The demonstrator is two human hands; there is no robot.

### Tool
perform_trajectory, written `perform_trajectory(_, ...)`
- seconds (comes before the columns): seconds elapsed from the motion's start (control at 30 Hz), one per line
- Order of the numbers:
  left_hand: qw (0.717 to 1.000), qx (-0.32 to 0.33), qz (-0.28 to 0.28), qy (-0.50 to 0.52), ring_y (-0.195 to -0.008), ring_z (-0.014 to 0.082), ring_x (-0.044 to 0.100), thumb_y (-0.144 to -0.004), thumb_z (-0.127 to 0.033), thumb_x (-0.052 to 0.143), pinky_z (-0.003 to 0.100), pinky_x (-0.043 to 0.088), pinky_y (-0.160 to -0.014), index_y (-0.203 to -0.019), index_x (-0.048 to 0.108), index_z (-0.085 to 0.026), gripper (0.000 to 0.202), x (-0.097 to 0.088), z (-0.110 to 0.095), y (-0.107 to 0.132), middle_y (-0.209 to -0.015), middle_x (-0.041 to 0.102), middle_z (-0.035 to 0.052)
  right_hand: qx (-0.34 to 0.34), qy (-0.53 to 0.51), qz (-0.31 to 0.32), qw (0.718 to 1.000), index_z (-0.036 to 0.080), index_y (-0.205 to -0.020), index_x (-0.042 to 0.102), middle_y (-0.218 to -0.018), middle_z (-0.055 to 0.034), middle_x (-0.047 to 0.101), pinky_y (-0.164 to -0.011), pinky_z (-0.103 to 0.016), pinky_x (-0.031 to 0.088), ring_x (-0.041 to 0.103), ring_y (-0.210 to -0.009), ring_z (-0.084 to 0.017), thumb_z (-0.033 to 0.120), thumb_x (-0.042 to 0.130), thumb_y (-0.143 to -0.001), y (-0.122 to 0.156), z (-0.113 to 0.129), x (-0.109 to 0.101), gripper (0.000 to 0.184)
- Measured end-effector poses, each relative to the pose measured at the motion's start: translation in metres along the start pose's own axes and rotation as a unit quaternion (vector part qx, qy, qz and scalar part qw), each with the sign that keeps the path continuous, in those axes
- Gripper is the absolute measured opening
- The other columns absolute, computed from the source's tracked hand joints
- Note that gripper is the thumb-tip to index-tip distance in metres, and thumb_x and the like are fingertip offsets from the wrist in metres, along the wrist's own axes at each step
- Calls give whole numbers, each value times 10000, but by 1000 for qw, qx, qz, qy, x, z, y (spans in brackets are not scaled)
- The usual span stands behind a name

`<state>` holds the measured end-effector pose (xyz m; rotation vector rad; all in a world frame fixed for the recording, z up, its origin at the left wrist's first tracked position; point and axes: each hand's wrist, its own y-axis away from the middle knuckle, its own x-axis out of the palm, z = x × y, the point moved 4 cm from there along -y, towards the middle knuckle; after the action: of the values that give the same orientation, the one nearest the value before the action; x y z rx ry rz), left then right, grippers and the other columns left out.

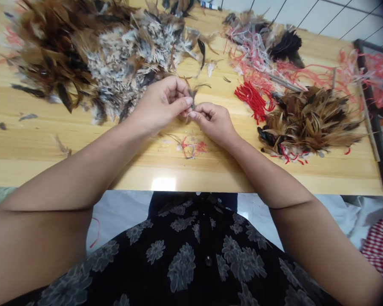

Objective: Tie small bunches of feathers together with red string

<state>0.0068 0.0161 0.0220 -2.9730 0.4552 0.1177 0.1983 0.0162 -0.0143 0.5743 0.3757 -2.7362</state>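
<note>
Over the middle of the wooden table, my left hand pinches a small brown-grey feather between thumb and fingers. Its wispy tip sticks out to the right. My right hand is closed too, thumb against index finger, and meets the feather's lower end right beside the left fingertips. What exactly lies inside the right pinch is hidden. Below the hands, red and white thread scraps lie on the tabletop. A large heap of brown and whitish feathers spreads just beyond my left hand.
To the right lie a bundle of red cords, a pile of brown feathers and tangled pink strands. Dark feathers sit at the back. A dark-framed tray stands at the right edge. The wooden table ends close before my body.
</note>
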Motion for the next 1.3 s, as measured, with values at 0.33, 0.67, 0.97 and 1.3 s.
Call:
perform_trajectory(0.33,998,2,55,-10,-1114,301,847,-927,-523,1149,500,752,-1026,-1288,842,-284,531,-10,4,2,-1340,905,86,46,-103,-59,992,286,-891,601,-799,38,535,-762,-310,519,533,-806,-166,919,867,-1104,-5,-5,-13,718)
perform_trajectory(0.67,998,-1,30,-58,-779,263,772,-1057,-435,975,457,663,-813,-1010,763,-286,263,-2,8,0,-882,789,38,46,-32,-78,995,267,-938,699,-847,24,561,-829,-348,499,522,-845,-179,824,833,-1160,-2,-4,-18,614)
perform_trajectory(0.97,954,132,2,-269,-1003,341,704,-1037,-371,874,515,637,-1178,-940,821,-322,120,-25,-3,-4,-950,767,48,26,23,-71,997,286,-956,697,-832,25,487,-816,-367,506,512,-830,-199,907,747,-1170,-5,-10,-25,658)
perform_trajectory(1.3,889,210,47,-404,-992,367,685,-1145,-392,682,535,651,-1004,-1069,825,-314,180,-18,2,-2,-1072,754,121,2,84,-20,996,268,-940,682,-882,-1,642,-949,-381,545,607,-912,-214,767,817,-1192,-3,-1,-11,575)
